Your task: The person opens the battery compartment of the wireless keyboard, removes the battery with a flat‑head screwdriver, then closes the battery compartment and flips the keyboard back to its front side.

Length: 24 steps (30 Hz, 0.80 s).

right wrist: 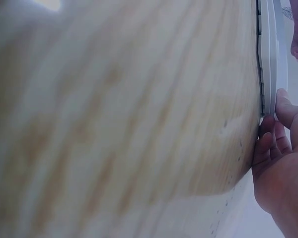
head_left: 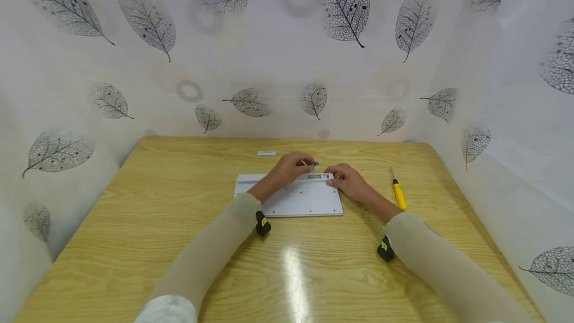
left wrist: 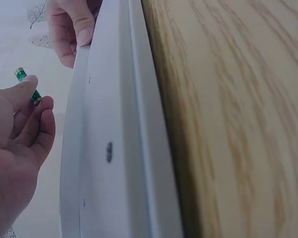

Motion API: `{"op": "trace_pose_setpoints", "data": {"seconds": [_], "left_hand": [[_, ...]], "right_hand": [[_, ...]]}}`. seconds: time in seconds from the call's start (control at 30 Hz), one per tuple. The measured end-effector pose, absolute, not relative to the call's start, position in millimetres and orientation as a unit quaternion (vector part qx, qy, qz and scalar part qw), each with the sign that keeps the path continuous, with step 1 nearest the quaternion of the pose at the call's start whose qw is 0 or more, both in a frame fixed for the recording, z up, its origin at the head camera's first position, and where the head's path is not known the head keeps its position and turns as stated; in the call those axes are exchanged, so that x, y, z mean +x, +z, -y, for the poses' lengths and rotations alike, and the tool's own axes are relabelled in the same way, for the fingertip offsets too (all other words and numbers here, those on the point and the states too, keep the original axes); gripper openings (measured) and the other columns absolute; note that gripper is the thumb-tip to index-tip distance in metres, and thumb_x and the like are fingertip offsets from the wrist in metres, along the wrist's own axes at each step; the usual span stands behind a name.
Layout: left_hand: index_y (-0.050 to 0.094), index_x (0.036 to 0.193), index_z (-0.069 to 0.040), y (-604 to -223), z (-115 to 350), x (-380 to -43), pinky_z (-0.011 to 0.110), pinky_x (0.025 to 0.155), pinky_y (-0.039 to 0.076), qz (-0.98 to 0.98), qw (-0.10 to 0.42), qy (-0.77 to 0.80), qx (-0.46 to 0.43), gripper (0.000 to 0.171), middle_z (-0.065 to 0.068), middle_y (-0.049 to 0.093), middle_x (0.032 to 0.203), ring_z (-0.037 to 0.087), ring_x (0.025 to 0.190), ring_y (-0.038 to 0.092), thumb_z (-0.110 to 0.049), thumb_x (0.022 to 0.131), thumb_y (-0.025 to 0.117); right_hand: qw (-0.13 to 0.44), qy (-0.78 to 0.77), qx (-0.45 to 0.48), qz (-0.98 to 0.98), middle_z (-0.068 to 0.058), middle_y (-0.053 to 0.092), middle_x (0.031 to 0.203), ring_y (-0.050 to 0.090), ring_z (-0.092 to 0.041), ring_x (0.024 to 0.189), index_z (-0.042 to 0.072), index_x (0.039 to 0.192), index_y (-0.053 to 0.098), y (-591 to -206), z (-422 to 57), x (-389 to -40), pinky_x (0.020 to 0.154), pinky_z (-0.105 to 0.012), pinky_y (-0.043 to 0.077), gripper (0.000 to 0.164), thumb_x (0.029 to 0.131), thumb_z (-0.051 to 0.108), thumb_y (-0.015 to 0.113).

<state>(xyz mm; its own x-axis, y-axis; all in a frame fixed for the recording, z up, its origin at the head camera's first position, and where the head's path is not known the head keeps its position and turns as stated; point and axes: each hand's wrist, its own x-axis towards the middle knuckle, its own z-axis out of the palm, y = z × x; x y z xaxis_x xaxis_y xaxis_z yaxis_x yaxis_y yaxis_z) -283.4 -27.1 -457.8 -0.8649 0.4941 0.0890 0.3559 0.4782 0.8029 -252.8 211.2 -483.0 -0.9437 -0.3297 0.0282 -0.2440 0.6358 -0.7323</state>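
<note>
A white keyboard (head_left: 305,203) lies face down on the table, its open battery compartment (head_left: 315,176) at the far right of its back. Above that compartment my left hand (head_left: 289,168) pinches a small green battery (left wrist: 21,75) between thumb and fingers, apart from the keyboard. My right hand (head_left: 352,183) grips the keyboard's far right corner; in the right wrist view its thumb lies on the back and its fingers (right wrist: 266,126) curl at the edge beneath. Whether the compartment holds another battery is too small to tell.
A small white strip (head_left: 266,153), perhaps the compartment cover, lies behind the keyboard. To the right is a screwdriver (head_left: 399,196) with a yellow handle. Leaf-patterned walls border the wooden table (head_left: 179,243) at the back and sides.
</note>
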Motion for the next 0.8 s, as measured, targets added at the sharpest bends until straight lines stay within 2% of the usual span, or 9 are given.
{"op": "trace_pose_setpoints", "data": {"seconds": [0.3,0.6,0.8], "left_hand": [[0.075,0.115,-0.015,-456.1,31.1,-281.6,0.029,0.078,0.053,-0.865,0.091,0.443,0.216,0.02,0.001,0.071,0.113,0.015,0.094,0.063,-0.017,0.096,0.07],[0.076,0.101,-0.012,-458.7,32.3,-281.4,0.03,0.082,0.056,-0.861,0.1,0.461,0.187,0.009,0.0,0.074,0.102,0.013,0.094,0.067,-0.017,0.093,0.074],[0.077,0.103,-0.016,-460.9,34.0,-282.8,0.031,0.085,0.055,-0.858,0.108,0.466,0.187,0.011,-0.003,0.074,0.103,0.012,0.096,0.067,-0.02,0.093,0.074]], "right_hand": [[0.049,-0.389,-0.167,-0.905,-0.018,0.058,0.126,0.054,-0.027,0.097,0.008,0.126,0.067,-482.7,-210.6,-252.0,0.085,-0.038,0.044,0.03,0.098,0.017,0.066],[0.042,-0.386,-0.176,-0.905,-0.021,0.057,0.127,0.054,-0.027,0.096,0.006,0.127,0.067,-482.3,-211.7,-250.1,0.084,-0.038,0.043,0.03,0.098,0.016,0.066],[0.039,-0.384,-0.179,-0.905,-0.021,0.057,0.127,0.054,-0.028,0.097,0.006,0.126,0.067,-484.2,-212.1,-251.3,0.084,-0.039,0.044,0.029,0.099,0.016,0.065]]}}
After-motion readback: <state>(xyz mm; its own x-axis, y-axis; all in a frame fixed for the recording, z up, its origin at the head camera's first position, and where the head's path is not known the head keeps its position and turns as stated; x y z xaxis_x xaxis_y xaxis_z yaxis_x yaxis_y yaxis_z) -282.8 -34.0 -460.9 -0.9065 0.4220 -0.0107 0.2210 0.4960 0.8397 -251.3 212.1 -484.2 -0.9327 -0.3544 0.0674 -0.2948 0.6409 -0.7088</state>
